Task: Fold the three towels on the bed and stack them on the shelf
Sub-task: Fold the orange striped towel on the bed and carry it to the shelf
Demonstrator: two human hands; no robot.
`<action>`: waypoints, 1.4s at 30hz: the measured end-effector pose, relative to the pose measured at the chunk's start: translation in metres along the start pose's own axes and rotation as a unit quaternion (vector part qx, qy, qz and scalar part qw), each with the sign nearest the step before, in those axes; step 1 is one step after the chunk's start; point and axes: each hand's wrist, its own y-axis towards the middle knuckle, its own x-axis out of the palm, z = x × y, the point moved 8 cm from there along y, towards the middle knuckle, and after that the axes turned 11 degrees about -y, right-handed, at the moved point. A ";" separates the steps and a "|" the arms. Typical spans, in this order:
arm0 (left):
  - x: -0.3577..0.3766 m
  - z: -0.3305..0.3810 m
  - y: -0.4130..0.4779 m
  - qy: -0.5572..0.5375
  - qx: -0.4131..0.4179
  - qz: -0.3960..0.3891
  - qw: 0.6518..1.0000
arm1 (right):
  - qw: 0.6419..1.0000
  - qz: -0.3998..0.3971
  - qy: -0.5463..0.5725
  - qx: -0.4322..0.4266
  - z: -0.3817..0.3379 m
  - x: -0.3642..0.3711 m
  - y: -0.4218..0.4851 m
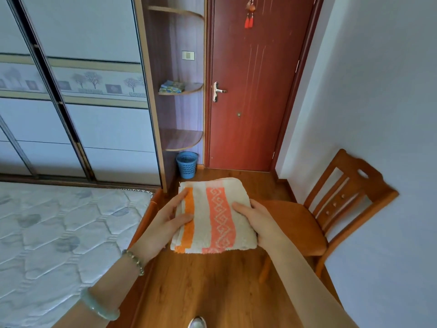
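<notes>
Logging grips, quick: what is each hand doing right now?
Left hand: grips the left edge of the folded cream towel with orange and pink stripes.
Right hand: grips that towel's right edge.

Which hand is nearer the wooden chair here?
Right. The right hand grips the folded towel at its right edge, just beside the chair seat. The left hand grips the opposite edge, on the bed side, farther from the chair.

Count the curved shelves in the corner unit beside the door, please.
3. The top shelf is near the picture's upper edge; the middle shelf holds a folded blue item; the lower shelf is above the blue basket. More may be hidden above.
</notes>
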 end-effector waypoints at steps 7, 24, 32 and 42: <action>-0.043 0.002 0.176 -0.041 0.015 -0.021 0.999 | 1.000 0.010 0.018 -0.001 -0.060 -0.001 0.164; -0.109 -0.009 0.531 -0.063 -0.038 0.014 0.997 | 0.999 -0.015 0.025 0.019 -0.161 -0.029 0.513; -0.119 0.018 0.713 -0.048 -0.022 0.040 0.998 | 0.998 -0.058 0.023 0.009 -0.239 -0.066 0.701; -0.153 0.018 0.887 -0.035 -0.037 0.111 0.993 | 0.995 -0.098 0.004 0.011 -0.296 -0.077 0.891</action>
